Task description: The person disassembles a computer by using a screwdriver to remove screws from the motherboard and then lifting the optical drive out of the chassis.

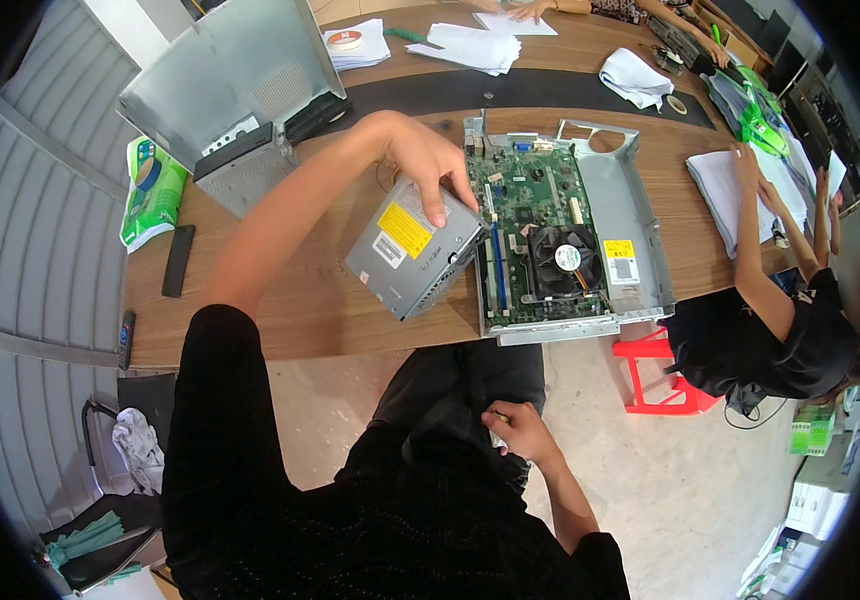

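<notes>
My left hand (428, 165) is closed over the upper edge of an optical disc drive (382, 268), a grey metal box with a yellow label. The drive is tilted just above the table, its right side close to an open computer chassis tray (635, 215). Inside the tray lie a green motherboard (525, 190) and a black cooling fan (562, 262). Low over my lap, my right hand (522, 432) is closed around a small pale thing, mostly hidden by the fingers.
A large metal case panel (235, 75) stands at the back left, beside a green-white packet (155, 200) and a black bar-shaped object (179, 261). Paper stacks (465, 48) lie along the far side. At right, a person in black (770, 335) leans over papers near a red stool (650, 375).
</notes>
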The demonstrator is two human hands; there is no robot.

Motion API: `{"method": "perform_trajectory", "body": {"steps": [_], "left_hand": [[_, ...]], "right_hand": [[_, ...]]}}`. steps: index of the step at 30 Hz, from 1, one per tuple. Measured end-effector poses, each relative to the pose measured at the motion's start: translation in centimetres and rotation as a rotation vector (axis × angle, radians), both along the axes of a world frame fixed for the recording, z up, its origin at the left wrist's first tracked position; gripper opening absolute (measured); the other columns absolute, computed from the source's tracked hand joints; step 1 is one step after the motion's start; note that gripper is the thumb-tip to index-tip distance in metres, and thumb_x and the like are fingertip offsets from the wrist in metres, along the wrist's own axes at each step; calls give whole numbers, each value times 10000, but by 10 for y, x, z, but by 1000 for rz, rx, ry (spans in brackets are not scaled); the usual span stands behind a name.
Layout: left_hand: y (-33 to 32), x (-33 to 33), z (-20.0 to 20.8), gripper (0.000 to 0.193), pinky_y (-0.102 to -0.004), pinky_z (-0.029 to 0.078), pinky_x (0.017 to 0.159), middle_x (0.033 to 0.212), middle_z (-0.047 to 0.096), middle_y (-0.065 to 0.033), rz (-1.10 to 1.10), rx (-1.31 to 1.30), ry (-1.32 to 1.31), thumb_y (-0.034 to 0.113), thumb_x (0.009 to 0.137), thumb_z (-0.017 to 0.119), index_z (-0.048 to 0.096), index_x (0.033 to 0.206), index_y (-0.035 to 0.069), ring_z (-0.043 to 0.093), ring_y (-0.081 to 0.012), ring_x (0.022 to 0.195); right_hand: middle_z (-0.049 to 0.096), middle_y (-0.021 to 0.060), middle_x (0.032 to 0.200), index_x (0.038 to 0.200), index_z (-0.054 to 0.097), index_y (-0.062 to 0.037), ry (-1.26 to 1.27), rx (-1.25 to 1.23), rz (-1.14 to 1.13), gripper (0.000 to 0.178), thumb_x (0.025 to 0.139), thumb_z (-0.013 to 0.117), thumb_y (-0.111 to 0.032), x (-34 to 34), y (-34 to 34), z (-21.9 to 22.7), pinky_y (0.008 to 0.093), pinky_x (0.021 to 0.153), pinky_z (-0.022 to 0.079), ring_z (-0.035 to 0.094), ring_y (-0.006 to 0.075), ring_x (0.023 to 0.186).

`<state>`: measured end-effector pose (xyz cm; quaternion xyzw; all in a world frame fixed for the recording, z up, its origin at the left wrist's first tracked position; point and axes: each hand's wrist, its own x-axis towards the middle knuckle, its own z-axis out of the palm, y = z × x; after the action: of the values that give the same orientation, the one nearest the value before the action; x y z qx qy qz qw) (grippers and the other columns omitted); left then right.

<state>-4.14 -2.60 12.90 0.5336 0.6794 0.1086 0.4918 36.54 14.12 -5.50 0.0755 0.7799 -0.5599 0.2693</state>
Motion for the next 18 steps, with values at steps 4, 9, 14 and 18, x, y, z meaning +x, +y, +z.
{"method": "perform_trajectory", "body": {"steps": [4,9,14,18], "left_hand": [[21,-3,-18,682,-306,533,889,1229,729,-145,-68,-11,-70,268,798,872,627,1390,33,692,-198,1048],[35,2,-37,621,-295,519,914,1267,717,-139,-125,28,-100,233,812,865,650,1363,41,678,-184,1073],[35,34,-25,580,-350,491,998,1235,725,-146,-174,94,100,204,785,868,690,1317,58,650,-262,1163],[13,81,-24,693,-445,412,1118,1414,592,-164,-49,457,595,254,795,843,597,1416,71,496,-365,1354]], "right_hand": [[688,147,680,952,704,-5,11,-10,-35,264,983,639,-259,3,0,-3,349,520,523,687,243,504],[682,142,659,952,705,-5,9,5,-24,278,983,634,-272,2,1,-4,349,520,524,687,244,502],[690,138,667,951,708,-7,3,3,0,282,981,626,-276,-3,0,-3,348,523,527,687,249,503],[697,136,681,952,711,-9,-4,-5,-27,270,974,630,-265,0,6,-4,350,523,529,686,252,501]]}}
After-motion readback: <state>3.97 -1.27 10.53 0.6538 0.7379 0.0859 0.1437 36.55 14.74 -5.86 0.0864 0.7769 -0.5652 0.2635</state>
